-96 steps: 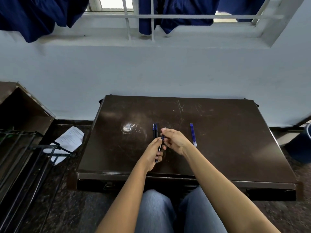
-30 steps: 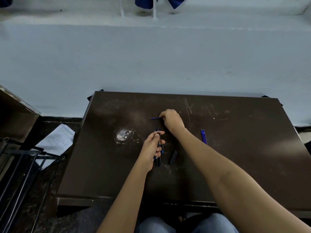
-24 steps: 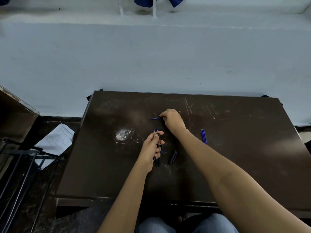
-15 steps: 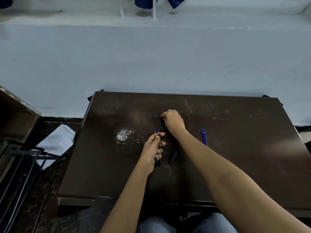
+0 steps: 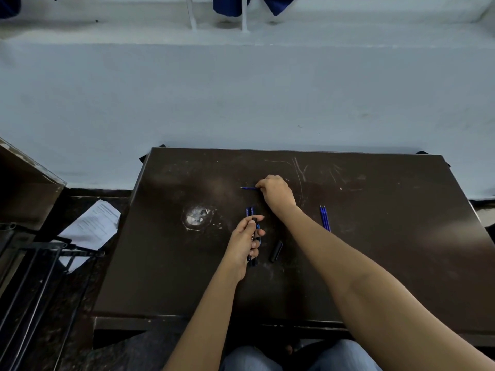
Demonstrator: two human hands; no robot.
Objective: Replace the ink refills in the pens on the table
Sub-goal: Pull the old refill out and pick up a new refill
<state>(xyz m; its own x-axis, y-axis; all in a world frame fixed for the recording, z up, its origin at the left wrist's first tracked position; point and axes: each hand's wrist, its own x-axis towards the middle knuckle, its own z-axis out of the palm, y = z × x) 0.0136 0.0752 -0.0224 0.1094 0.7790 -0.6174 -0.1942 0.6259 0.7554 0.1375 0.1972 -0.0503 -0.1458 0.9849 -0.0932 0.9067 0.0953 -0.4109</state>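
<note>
at the bottom edge, the person's knees in blue jeans (image 5: 267, 357) sit under the near rim of the dark brown surface (image 5: 174, 290). both bare forearms reach out over it.

left hand (image 5: 244, 238) is over the middle of the surface, fingers curled round a black pen barrel (image 5: 253, 235) with the thumb on top near its far end. a bit of blue shows beside the barrel; cannot tell what part it is. two more pens (image 5: 249, 211) lie side by side under and past that hand, blue ends pointing away, dark ends poking out on the near side. just right of the left hand a short black pen piece (image 5: 276, 251) lies loose on the surface, looks like a cap or a barrel half, can't tell which.

further right, well apart from both hands, a small bunch of blue spare refills (image 5: 325, 221) lies flat, tips pointing away.

left of the pens, a whitish worn patch (image 5: 198, 216) marks the surface.

right hand (image 5: 276, 192) is further out, knuckles up, fingers bunched and pinching one thin blue refill (image 5: 248, 187). the refill sticks out to the left, low over the surface; touching or not is unclear.

pale scratches (image 5: 300, 170) sit past the right hand.

on the floor at left, a black metal rack (image 5: 34, 277) and a printed paper sheet (image 5: 92, 226).

beyond, a pale blue wall (image 5: 241, 97), then white window bars (image 5: 191, 14) and dark blue cloth (image 5: 230, 5).
</note>
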